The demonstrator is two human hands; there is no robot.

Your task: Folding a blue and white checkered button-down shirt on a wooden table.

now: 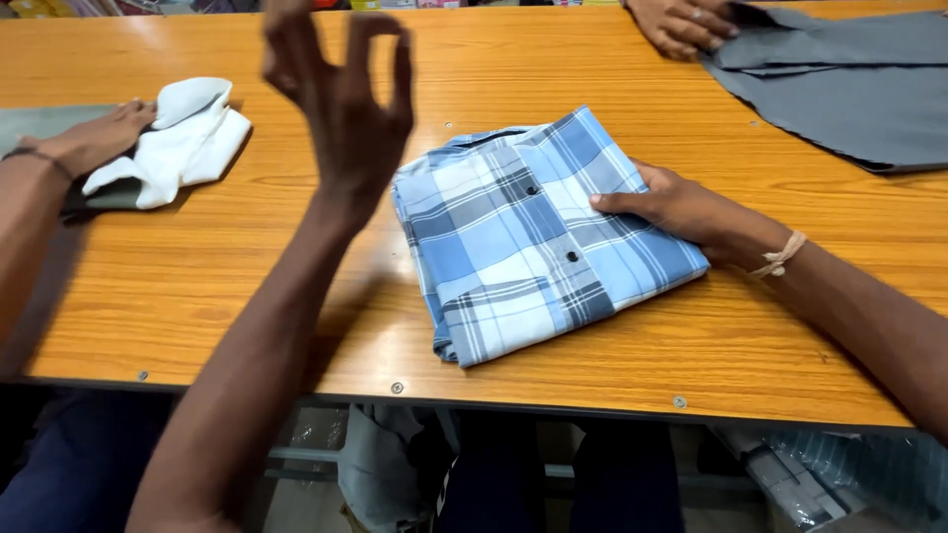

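Observation:
A folded blue and white plaid shirt [533, 237] with dark buttons lies on the orange wooden table [247, 286], collar toward the far side. My right hand [681, 209] rests flat on the shirt's right edge, fingers pressed against the fabric. My left hand [341, 94] is raised in the air above the table, left of the shirt, fingers spread and curled, holding nothing.
At the far left another person's hand [94, 138] rests on a folded white garment [178, 143] over a greenish cloth. At the top right a second person's hand [681, 25] holds a grey garment [849, 84]. The table's front edge runs along the bottom.

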